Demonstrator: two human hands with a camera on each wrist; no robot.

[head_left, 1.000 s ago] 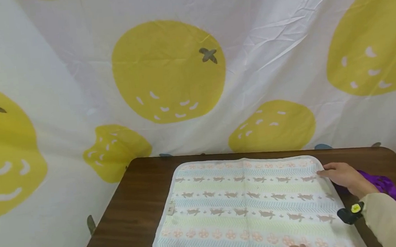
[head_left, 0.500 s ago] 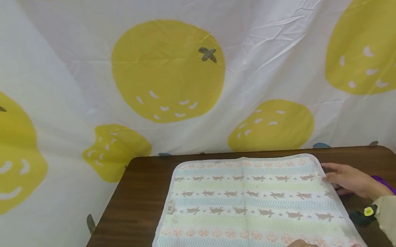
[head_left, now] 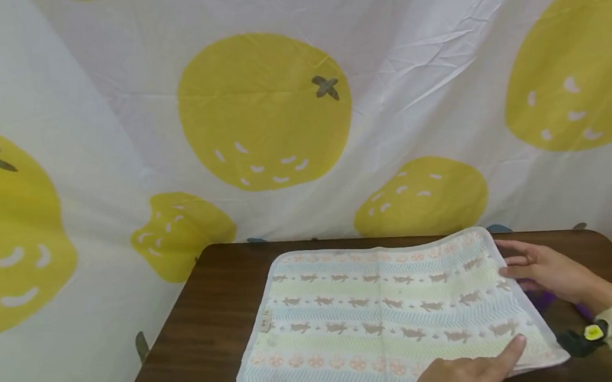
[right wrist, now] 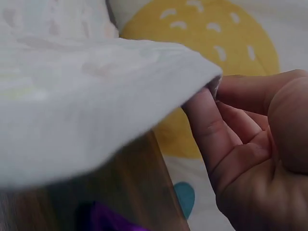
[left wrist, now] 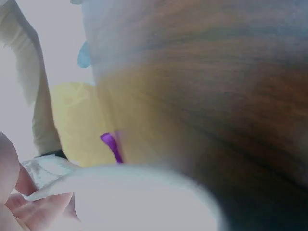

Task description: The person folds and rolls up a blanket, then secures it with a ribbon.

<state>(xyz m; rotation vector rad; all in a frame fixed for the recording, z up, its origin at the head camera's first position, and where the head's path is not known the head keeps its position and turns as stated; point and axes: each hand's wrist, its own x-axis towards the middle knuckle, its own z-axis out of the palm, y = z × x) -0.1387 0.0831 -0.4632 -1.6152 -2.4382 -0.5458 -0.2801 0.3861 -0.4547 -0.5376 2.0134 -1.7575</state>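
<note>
A white printed cloth (head_left: 336, 313) with rounded corners lies spread flat, with rows of brown turtles, pink flowers and pale blue and green stripes. A small tag (head_left: 265, 322) sits on its left edge. My right hand (head_left: 551, 271) holds the right edge near the far corner, which is raised off the table; in the right wrist view its fingertips (right wrist: 204, 118) go under the hem. My left hand (head_left: 465, 375) is at the near right, index finger stretched over the cloth. In the left wrist view that hand pinches the cloth's edge (left wrist: 48, 185).
A brown wooden table (head_left: 181, 353) lies beneath, its far edge against a white curtain (head_left: 297, 215) printed with yellow fruit. Beyond the cloth's right edge, partly hidden by my right arm, is a purple ribbon-like thing (left wrist: 111, 144).
My right hand let go of the cloth's right edge, shifted right, then took it again, and the far right corner has risen. My left hand has come further into view over the near right part.
</note>
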